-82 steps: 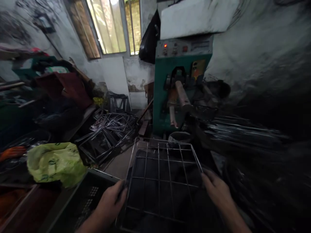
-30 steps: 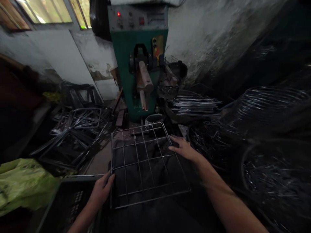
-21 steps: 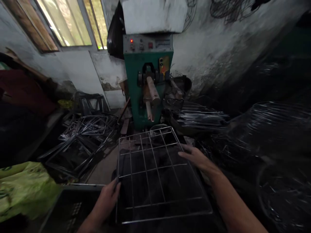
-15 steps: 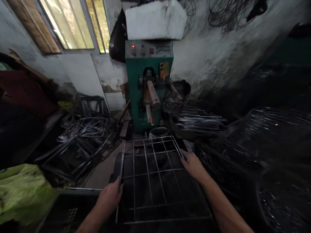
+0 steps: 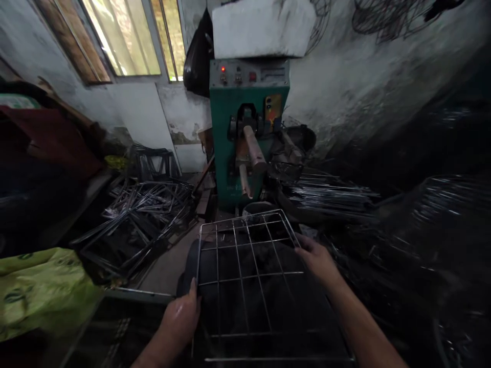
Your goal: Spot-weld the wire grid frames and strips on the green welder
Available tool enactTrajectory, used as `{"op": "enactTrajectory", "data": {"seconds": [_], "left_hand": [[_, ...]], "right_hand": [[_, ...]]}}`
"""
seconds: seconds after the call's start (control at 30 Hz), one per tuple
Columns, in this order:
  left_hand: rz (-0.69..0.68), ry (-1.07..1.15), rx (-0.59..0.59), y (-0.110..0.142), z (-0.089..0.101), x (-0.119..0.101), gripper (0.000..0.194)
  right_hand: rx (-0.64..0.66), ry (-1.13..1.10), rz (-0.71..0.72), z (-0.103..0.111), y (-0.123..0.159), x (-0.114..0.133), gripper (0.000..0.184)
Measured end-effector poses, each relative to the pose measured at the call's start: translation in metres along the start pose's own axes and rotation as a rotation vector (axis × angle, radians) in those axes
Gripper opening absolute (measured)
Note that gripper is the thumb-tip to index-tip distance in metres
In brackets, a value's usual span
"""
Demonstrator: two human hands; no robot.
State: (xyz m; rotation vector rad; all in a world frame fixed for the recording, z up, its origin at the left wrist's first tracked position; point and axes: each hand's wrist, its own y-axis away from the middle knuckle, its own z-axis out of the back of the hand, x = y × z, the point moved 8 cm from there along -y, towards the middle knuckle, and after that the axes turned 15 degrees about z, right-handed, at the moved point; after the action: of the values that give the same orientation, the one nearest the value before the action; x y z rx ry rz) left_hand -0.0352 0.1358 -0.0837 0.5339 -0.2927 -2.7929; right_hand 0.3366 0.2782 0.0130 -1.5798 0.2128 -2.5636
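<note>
with my left hand (image 5: 179, 316) and right hand (image 5: 317, 259), i'm gripping a wire grid (image 5: 241, 278) by its opposite sides.

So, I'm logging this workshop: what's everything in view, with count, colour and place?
Grid: 1, silver, between hands
Machine: 1, green, centre
Phone: 1, yellow, on machine's front
Block: 1, white, atop machine
Bag: 1, black, left of block
Window: 1, grey-framed, upper left
Board: 1, white, below window
Frames: many, grey, left of machine
Rods: many, silver, right of machine
Bucket: 1, grey, in front of machine
Sack: 1, lime, lower left
Crate: 1, dark green, lower left
Cloth: 1, maroon, left
Wires: uncountable, dark, upper right
Far right: too dark
Left hand: 1, bare, grid's left edge
Right hand: 1, bare, grid's right edge
</note>
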Motion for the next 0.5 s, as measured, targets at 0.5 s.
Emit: {"op": "enactTrajectory", "data": {"seconds": [0.5], "left_hand": [[0.028, -0.17, 0.003, 0.005, -0.007, -0.002, 0.06]], "right_hand": [[-0.011, 0.046, -0.109, 0.004, 0.009, 0.011, 0.053]]}}
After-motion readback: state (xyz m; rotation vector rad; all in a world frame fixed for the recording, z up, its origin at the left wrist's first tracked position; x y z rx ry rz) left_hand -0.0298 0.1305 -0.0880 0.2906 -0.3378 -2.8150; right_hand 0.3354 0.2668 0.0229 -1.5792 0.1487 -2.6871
